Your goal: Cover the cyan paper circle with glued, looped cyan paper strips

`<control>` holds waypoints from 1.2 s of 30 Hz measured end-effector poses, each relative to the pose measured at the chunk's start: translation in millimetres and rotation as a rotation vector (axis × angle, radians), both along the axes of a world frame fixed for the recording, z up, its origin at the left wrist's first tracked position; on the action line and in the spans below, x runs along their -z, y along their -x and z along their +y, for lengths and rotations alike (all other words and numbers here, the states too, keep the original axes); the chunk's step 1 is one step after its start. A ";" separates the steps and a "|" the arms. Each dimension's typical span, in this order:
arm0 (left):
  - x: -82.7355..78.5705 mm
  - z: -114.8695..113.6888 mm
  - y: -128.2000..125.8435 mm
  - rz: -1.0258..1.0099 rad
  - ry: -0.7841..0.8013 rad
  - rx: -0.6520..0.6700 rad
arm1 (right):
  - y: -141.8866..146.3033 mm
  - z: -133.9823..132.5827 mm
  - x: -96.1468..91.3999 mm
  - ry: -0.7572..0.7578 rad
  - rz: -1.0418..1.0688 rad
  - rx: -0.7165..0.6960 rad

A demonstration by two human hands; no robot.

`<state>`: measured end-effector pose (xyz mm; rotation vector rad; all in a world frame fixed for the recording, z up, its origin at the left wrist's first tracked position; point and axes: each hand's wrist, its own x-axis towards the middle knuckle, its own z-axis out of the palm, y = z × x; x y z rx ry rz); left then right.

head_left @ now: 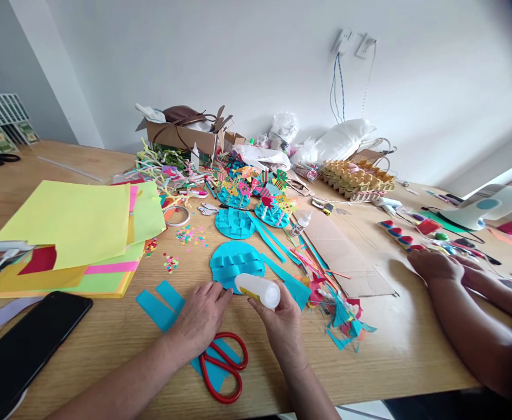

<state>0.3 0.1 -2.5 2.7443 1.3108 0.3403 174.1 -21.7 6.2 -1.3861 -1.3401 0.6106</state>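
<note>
My right hand [282, 321] is closed round a white glue bottle [258, 290], held on its side with the nozzle end toward a blue paper disc [236, 262] with woven strips. My left hand [198, 321] rests on the wooden table with its fingertips touching the near edge of that disc; the fingers are loosely curled and hold nothing. Red-handled scissors [223, 366] lie just below my hands on a blue paper strip [159, 306].
A stack of yellow, green and pink paper [76, 233] lies left, a black phone [23, 350] at the near left. More decorated blue discs [247, 204], cardboard [343, 256], an egg tray [356, 178] and a box [181, 137] fill the back. Another person's arms [466, 303] rest at the right.
</note>
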 end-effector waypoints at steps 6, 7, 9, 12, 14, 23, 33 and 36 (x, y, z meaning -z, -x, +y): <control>0.3 -0.2 0.3 -0.015 0.016 -0.004 | -0.6 -2.3 3.2 0.024 0.031 -0.021; 0.0 -0.2 0.3 -0.014 0.017 -0.005 | -0.7 -2.5 3.5 0.027 0.026 -0.024; -0.6 -0.3 0.2 -0.013 0.013 -0.003 | -0.8 -2.1 4.2 0.031 0.024 -0.021; -1.0 -0.3 0.0 -0.012 0.010 -0.001 | -0.3 -0.8 5.8 0.030 0.027 -0.014; -1.1 -0.2 -0.1 -0.011 0.010 -0.003 | 0.2 -0.4 6.6 0.029 0.023 -0.024; -0.4 -0.5 -0.1 -0.006 0.008 -0.010 | 0.0 -3.5 5.6 0.002 0.033 0.022; -1.6 -0.5 0.2 -0.011 0.023 -0.010 | 2.0 -3.3 2.8 0.001 -0.027 0.033; -2.7 -0.9 0.2 -0.022 0.029 -0.009 | 1.0 -4.2 3.3 -0.009 -0.038 0.030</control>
